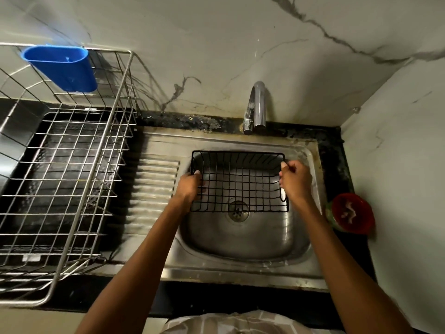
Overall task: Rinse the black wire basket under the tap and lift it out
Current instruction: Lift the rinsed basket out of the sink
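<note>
Left hand (pixel 190 186) clamps basket (pixel 238 182) left side | right hand (pixel 295 182) clamps right rim | above sink (pixel 240 239)

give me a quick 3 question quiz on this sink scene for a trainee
1. True or false: both hands grip the black wire basket.
2. What hangs on the silver dish rack? A) blue plastic holder B) yellow sponge C) white towel
3. Fill in: no water is visibly running from the ____.

Key
1. True: the left hand holds its left side, the right hand its right, over the sink.
2. A, the blue plastic holder.
3. tap.
</note>
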